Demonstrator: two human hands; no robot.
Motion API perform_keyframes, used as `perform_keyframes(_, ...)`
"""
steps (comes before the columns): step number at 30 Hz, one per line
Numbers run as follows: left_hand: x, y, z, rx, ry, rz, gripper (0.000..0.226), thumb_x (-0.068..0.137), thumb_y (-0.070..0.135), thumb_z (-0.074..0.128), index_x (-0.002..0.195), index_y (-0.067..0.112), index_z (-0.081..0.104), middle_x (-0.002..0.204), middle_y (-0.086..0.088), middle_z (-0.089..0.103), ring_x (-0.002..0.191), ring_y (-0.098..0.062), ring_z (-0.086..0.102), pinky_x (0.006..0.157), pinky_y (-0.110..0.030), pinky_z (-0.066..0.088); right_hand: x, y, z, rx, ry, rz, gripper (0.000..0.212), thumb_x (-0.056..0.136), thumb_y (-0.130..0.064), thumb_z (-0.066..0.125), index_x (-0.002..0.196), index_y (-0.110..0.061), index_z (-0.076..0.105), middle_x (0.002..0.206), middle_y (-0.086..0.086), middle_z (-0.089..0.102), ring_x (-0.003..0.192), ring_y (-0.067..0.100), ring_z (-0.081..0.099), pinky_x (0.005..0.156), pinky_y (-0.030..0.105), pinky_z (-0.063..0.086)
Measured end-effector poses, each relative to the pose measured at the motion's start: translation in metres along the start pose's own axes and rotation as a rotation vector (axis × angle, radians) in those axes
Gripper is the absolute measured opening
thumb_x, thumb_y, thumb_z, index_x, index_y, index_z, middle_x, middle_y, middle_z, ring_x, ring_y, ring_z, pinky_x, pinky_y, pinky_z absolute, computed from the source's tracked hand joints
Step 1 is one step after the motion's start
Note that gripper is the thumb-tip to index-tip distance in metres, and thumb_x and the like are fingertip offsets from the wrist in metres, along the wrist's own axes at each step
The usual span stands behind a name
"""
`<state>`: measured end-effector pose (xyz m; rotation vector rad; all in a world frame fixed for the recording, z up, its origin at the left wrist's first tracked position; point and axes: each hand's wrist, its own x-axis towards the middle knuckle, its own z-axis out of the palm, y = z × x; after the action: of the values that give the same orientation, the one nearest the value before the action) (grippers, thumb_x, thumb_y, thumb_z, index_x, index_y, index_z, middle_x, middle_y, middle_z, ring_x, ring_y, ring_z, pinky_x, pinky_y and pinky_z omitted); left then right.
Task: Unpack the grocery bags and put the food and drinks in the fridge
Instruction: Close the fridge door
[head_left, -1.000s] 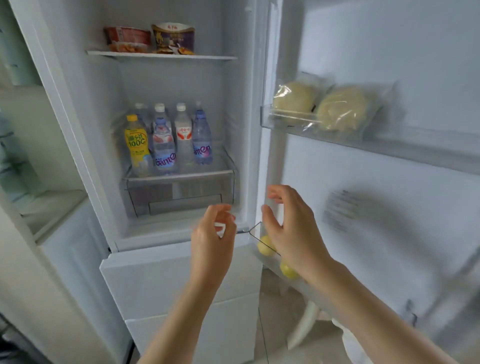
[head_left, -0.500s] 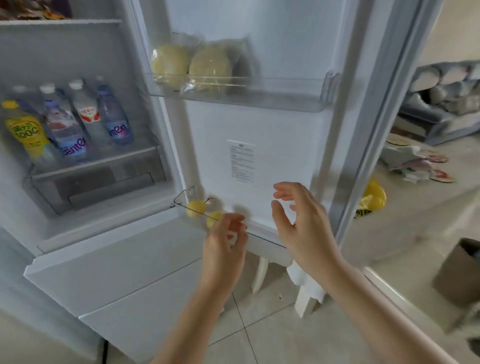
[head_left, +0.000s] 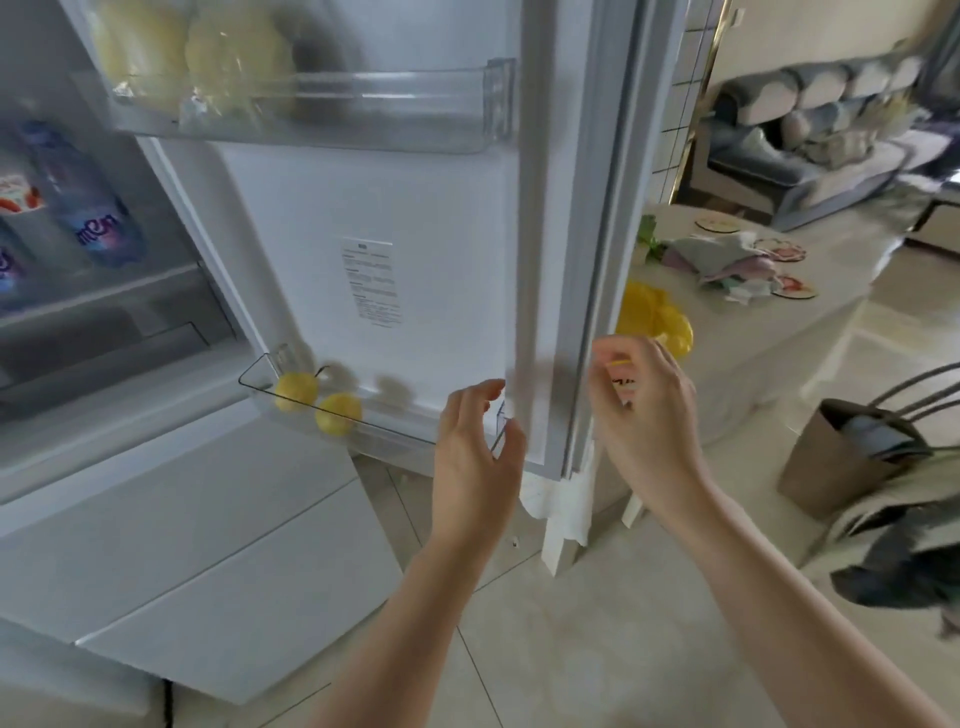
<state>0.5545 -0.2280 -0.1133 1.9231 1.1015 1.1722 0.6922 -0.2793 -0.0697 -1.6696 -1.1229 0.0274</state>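
Now both hands (head_left: 475, 447) (empty) near fridge door (head_left: 415, 249).

Two small yellow fruits (head_left: 317, 399) side by side in clear lower door bin (head_left: 374, 423); pale round bagged produce (head_left: 197, 57) in upper door bin (head_left: 415, 104); bottles (head_left: 88, 208) upright on fridge shelf.

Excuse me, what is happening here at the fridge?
A person stands at the open fridge door, and both hands hold nothing. The left hand is near the end of the lower door shelf, where two small yellow fruits lie. The right hand hangs past the door's edge, toward a yellow bag on the table. Bottles stand inside the fridge, and bagged pale round items sit in the upper door shelf.
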Motion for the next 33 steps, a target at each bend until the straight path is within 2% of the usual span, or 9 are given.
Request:
perform_keyframes(3,0.000,0.013,0.019,-0.016,0.055,-0.038,0.047,0.091,0.011,0.056,0.135,0.023,0.046,0.127,0.013,0.045,0.119,-0.006,0.046,0.098,-0.019,0.039,0.023,0.010,-0.008,0.015,0.017,0.006,0.027,0.093,-0.020,0.055,0.118,-0.011,0.052,0.113,0.000,0.050,0.099,0.019,0.057,0.081,0.043,0.052)
perform_keyframes(8,0.000,0.033,0.057,-0.026,0.166,-0.103,0.066,0.093,0.013,0.054,0.151,0.029,0.024,0.148,0.013,0.035,0.136,-0.005,0.035,0.114,-0.035,0.034,0.053,0.025,-0.014,0.041,-0.187,-0.092,0.042,0.095,-0.025,0.053,0.132,-0.012,0.039,0.115,-0.005,0.044,0.106,0.012,0.045,0.086,0.028,0.040)
perform_keyframes(11,-0.002,0.038,0.070,0.025,0.192,-0.130,0.072,0.095,0.014,0.053,0.153,0.033,0.015,0.158,0.016,0.023,0.143,-0.007,0.027,0.116,-0.041,0.031,0.064,0.034,-0.015,0.113,-0.223,-0.135,0.039,0.095,-0.028,0.053,0.128,-0.011,0.040,0.111,-0.002,0.049,0.100,0.013,0.048,0.084,0.027,0.042)
perform_keyframes(14,-0.003,0.041,0.072,0.032,0.225,-0.169,0.073,0.094,0.017,0.053,0.152,0.039,0.015,0.157,0.021,0.023,0.143,-0.004,0.027,0.115,-0.040,0.033,0.075,0.039,-0.017,0.175,-0.265,-0.131,0.029,0.096,-0.029,0.052,0.120,-0.015,0.045,0.106,-0.002,0.055,0.097,0.016,0.055,0.080,0.027,0.046)
perform_keyframes(17,-0.009,0.042,0.071,0.040,0.217,-0.199,0.075,0.095,0.021,0.054,0.149,0.050,0.012,0.156,0.029,0.019,0.143,-0.005,0.029,0.116,-0.040,0.033,0.083,0.040,-0.022,0.211,-0.302,-0.118,0.011,0.097,-0.027,0.052,0.106,-0.021,0.048,0.102,-0.004,0.059,0.088,0.007,0.058,0.067,0.009,0.043)
perform_keyframes(20,-0.015,0.046,0.071,0.042,0.220,-0.214,0.079,0.094,0.025,0.057,0.144,0.059,0.005,0.157,0.026,0.016,0.144,-0.007,0.027,0.116,-0.041,0.032,0.082,0.041,-0.026,0.241,-0.306,-0.155,0.010,0.096,-0.025,0.054,0.104,-0.018,0.052,0.099,-0.006,0.060,0.083,-0.005,0.056,0.065,0.002,0.041)
perform_keyframes(24,-0.022,0.046,0.071,0.061,0.275,-0.222,0.083,0.092,0.023,0.059,0.150,0.049,0.005,0.158,0.027,0.013,0.146,-0.007,0.024,0.116,-0.041,0.032,0.071,0.041,-0.028,0.275,-0.328,-0.209,0.017,0.095,-0.023,0.057,0.106,-0.011,0.054,0.099,-0.005,0.063,0.086,0.002,0.062,0.068,0.007,0.047)
perform_keyframes(28,-0.033,0.042,0.061,0.030,0.357,-0.220,0.080,0.091,0.018,0.058,0.151,0.044,0.013,0.157,0.020,0.023,0.143,0.000,0.025,0.114,-0.039,0.035,0.055,0.035,-0.029,0.287,-0.339,-0.255,0.020,0.094,-0.024,0.058,0.105,-0.008,0.055,0.100,-0.002,0.065,0.085,0.011,0.065,0.070,0.017,0.053)
perform_keyframes(33,-0.055,0.041,0.038,0.054,0.336,-0.220,0.084,0.092,0.024,0.057,0.145,0.059,0.002,0.157,0.030,0.012,0.143,-0.009,0.030,0.111,-0.040,0.039,0.026,0.018,-0.025,0.319,-0.362,-0.297,0.026,0.093,-0.029,0.059,0.103,-0.006,0.051,0.095,0.001,0.064,0.081,0.005,0.063,0.066,0.015,0.051)
